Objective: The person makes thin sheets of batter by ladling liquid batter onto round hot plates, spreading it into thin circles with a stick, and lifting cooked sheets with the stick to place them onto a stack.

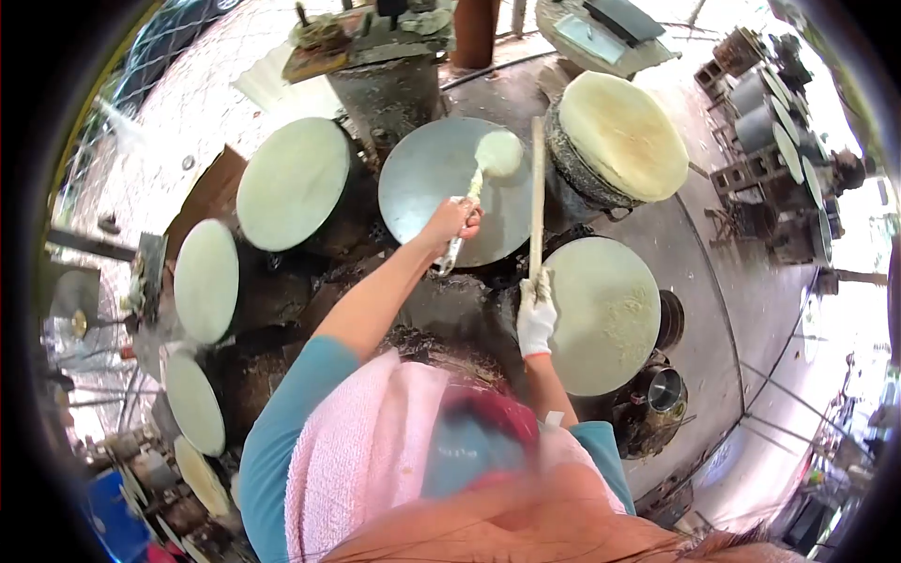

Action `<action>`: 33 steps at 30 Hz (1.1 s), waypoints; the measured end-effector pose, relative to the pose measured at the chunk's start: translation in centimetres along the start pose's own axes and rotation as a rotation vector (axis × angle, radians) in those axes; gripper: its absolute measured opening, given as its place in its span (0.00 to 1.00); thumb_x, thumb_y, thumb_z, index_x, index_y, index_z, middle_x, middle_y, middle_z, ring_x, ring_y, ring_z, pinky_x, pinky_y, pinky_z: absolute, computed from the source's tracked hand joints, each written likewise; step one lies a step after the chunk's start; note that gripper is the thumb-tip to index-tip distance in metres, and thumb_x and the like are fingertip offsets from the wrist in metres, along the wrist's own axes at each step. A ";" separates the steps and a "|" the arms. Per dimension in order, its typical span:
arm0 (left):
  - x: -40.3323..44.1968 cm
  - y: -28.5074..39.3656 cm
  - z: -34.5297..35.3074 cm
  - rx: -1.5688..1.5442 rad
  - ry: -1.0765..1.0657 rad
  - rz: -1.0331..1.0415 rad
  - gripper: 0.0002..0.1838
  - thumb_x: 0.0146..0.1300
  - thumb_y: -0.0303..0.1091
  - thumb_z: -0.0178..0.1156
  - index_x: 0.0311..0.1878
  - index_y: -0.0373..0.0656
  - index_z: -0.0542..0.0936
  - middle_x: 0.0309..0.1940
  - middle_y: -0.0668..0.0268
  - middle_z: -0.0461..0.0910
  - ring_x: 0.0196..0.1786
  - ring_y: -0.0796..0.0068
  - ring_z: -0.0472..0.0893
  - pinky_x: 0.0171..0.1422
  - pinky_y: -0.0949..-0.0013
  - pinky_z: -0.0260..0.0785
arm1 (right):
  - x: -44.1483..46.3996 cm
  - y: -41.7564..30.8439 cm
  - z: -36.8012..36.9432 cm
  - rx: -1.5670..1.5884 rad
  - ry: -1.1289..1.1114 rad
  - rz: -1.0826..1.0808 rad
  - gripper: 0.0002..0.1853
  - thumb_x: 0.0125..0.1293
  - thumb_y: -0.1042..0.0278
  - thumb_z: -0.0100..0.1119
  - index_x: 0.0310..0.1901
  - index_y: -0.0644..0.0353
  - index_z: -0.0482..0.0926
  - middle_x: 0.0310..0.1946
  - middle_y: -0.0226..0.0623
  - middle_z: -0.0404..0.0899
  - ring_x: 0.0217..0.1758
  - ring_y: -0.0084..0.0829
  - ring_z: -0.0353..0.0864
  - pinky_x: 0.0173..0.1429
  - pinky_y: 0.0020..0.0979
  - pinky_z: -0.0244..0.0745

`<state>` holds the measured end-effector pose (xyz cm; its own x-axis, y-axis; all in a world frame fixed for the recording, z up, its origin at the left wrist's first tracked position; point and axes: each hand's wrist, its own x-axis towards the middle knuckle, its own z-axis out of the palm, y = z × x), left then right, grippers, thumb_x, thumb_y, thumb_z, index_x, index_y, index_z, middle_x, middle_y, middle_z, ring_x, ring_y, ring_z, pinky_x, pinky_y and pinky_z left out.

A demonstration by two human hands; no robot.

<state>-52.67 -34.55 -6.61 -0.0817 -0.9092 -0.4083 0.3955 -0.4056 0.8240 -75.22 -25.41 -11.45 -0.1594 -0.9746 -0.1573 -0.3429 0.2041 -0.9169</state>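
Observation:
My left hand (452,223) is bare and closed round the handle of a ladle (497,153). The ladle's bowl, coated in pale batter, is over the right part of a bare round metal griddle (418,174). My right hand (537,324), in a white glove, grips the lower end of a long wooden stick (538,188). The stick points away from me along the griddle's right side. Just right of the glove lies a griddle covered with a pale batter sheet (605,314), its surface blotched at the lower right.
A stack of round flatbreads (624,136) sits on a dark container at the upper right. Several batter-covered griddles, including a large one (293,183), curve down my left side. A metal pot (663,388) stands at the lower right. More griddles (788,150) line the far right.

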 end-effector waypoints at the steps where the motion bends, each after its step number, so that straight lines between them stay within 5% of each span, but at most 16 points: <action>1: 2.9 -2.1 -0.7 -0.062 -0.011 0.010 0.13 0.71 0.31 0.47 0.31 0.33 0.71 0.18 0.67 0.67 0.16 0.79 0.65 0.20 0.72 0.55 | 1.0 2.7 1.9 -0.121 0.023 -0.055 0.26 0.69 0.64 0.58 0.65 0.64 0.67 0.58 0.45 0.76 0.59 0.28 0.76 0.64 0.28 0.66; 4: 7.4 -5.0 -2.6 0.229 0.082 0.114 0.12 0.66 0.33 0.52 0.30 0.33 0.71 0.20 0.64 0.71 0.17 0.77 0.68 0.21 0.69 0.59 | 1.2 2.2 4.7 -0.633 -0.079 0.209 0.27 0.71 0.54 0.51 0.68 0.53 0.64 0.49 0.51 0.80 0.47 0.48 0.82 0.50 0.41 0.75; 7: 8.8 -4.2 -6.6 0.789 0.128 0.333 0.14 0.61 0.36 0.57 0.38 0.32 0.74 0.25 0.51 0.78 0.27 0.54 0.78 0.34 0.57 0.69 | 0.6 2.9 6.6 -0.600 0.081 0.176 0.26 0.71 0.53 0.50 0.68 0.49 0.64 0.40 0.51 0.81 0.41 0.51 0.82 0.43 0.46 0.75; 9: 8.4 -2.9 -9.4 1.026 0.145 0.407 0.18 0.61 0.37 0.56 0.49 0.33 0.74 0.32 0.44 0.79 0.39 0.40 0.79 0.45 0.50 0.70 | 1.1 4.7 10.2 -0.247 0.141 0.125 0.21 0.71 0.55 0.52 0.61 0.53 0.71 0.28 0.40 0.78 0.29 0.38 0.80 0.35 0.39 0.74; 10: 7.9 -1.8 -10.6 1.043 0.150 0.417 0.19 0.62 0.38 0.56 0.51 0.33 0.73 0.32 0.43 0.79 0.38 0.40 0.79 0.44 0.50 0.70 | 1.7 4.8 12.3 0.022 0.132 0.111 0.18 0.71 0.55 0.52 0.56 0.56 0.76 0.22 0.36 0.74 0.25 0.32 0.77 0.30 0.37 0.71; 12: 7.2 0.5 -12.7 1.077 0.168 0.447 0.22 0.63 0.39 0.55 0.55 0.33 0.71 0.32 0.43 0.80 0.38 0.41 0.80 0.43 0.49 0.71 | 1.7 -4.0 14.6 0.469 0.049 0.606 0.16 0.69 0.56 0.57 0.49 0.60 0.79 0.18 0.21 0.66 0.19 0.16 0.65 0.24 0.21 0.61; 14: 6.6 2.8 -15.0 1.057 0.193 0.475 0.22 0.64 0.39 0.55 0.56 0.34 0.70 0.31 0.43 0.80 0.36 0.41 0.80 0.41 0.50 0.71 | 2.6 -4.7 15.5 0.432 0.022 0.566 0.19 0.68 0.56 0.58 0.52 0.61 0.78 0.21 0.23 0.72 0.23 0.18 0.71 0.28 0.22 0.67; 16: 5.4 5.5 -16.9 1.059 0.207 0.518 0.22 0.66 0.40 0.53 0.56 0.33 0.70 0.30 0.43 0.79 0.34 0.40 0.80 0.38 0.51 0.72 | 2.7 -0.7 14.8 0.048 0.179 0.202 0.19 0.68 0.60 0.57 0.56 0.63 0.76 0.26 0.25 0.79 0.27 0.19 0.76 0.34 0.23 0.73; 18: 5.0 6.3 -19.2 1.038 0.244 0.705 0.21 0.65 0.40 0.56 0.54 0.33 0.71 0.28 0.48 0.79 0.31 0.54 0.80 0.36 0.58 0.70 | 2.1 1.9 13.8 0.046 0.355 0.043 0.18 0.70 0.67 0.54 0.59 0.64 0.75 0.32 0.27 0.80 0.29 0.16 0.75 0.36 0.21 0.71; 20: 4.1 6.8 -20.8 0.972 0.170 0.603 0.21 0.65 0.39 0.57 0.54 0.33 0.72 0.27 0.52 0.78 0.29 0.61 0.78 0.35 0.61 0.69 | 1.9 0.9 14.8 0.504 0.154 0.334 0.17 0.71 0.65 0.54 0.58 0.59 0.76 0.28 0.24 0.76 0.25 0.13 0.70 0.30 0.17 0.66; 23: 2.1 8.2 -20.8 0.929 0.102 0.407 0.20 0.65 0.36 0.57 0.54 0.31 0.71 0.32 0.49 0.78 0.34 0.58 0.79 0.42 0.62 0.70 | 2.3 -4.5 15.4 0.517 -0.054 0.625 0.16 0.68 0.66 0.58 0.56 0.61 0.78 0.28 0.19 0.73 0.25 0.10 0.66 0.28 0.14 0.60; 26: -0.9 10.9 -19.9 0.787 0.094 0.288 0.17 0.66 0.35 0.56 0.52 0.33 0.72 0.30 0.55 0.77 0.29 0.67 0.77 0.37 0.67 0.68 | 3.5 -1.5 14.6 0.273 0.012 0.129 0.18 0.68 0.69 0.58 0.58 0.63 0.77 0.36 0.25 0.78 0.36 0.14 0.74 0.42 0.18 0.71; 27: -1.9 11.8 -19.6 0.720 0.100 0.263 0.16 0.67 0.35 0.55 0.52 0.34 0.72 0.28 0.60 0.76 0.26 0.72 0.75 0.33 0.70 0.67 | 3.1 -0.9 12.3 0.391 -0.018 0.193 0.18 0.68 0.72 0.58 0.58 0.66 0.75 0.44 0.28 0.78 0.46 0.16 0.75 0.53 0.20 0.71; 28: -2.4 12.2 -19.5 0.651 0.108 0.241 0.14 0.68 0.35 0.55 0.51 0.36 0.72 0.25 0.64 0.75 0.22 0.78 0.74 0.29 0.73 0.66 | 3.4 0.2 11.0 0.344 0.070 0.072 0.19 0.68 0.74 0.58 0.59 0.67 0.74 0.45 0.28 0.77 0.47 0.16 0.74 0.53 0.19 0.71; 30: -2.7 12.3 -19.3 0.551 0.092 0.281 0.11 0.68 0.32 0.54 0.49 0.37 0.72 0.23 0.69 0.72 0.17 0.82 0.69 0.23 0.74 0.62 | 4.2 2.6 9.8 0.370 0.115 0.313 0.19 0.67 0.75 0.57 0.59 0.65 0.75 0.47 0.28 0.76 0.46 0.15 0.73 0.54 0.19 0.71; 33: -2.8 12.0 -19.6 0.653 0.088 0.247 0.12 0.60 0.26 0.57 0.47 0.37 0.74 0.28 0.63 0.74 0.24 0.70 0.72 0.28 0.66 0.67 | 5.1 -4.0 11.5 0.391 -0.194 0.558 0.18 0.68 0.66 0.58 0.58 0.58 0.76 0.23 0.16 0.69 0.20 0.12 0.64 0.23 0.17 0.60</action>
<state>-29.78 -35.05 -3.26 0.0249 -0.9822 -0.1862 -0.2396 -0.1867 0.9527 -64.07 -32.26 -12.81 -0.0339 -0.7402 -0.6715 0.1057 0.6655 -0.7389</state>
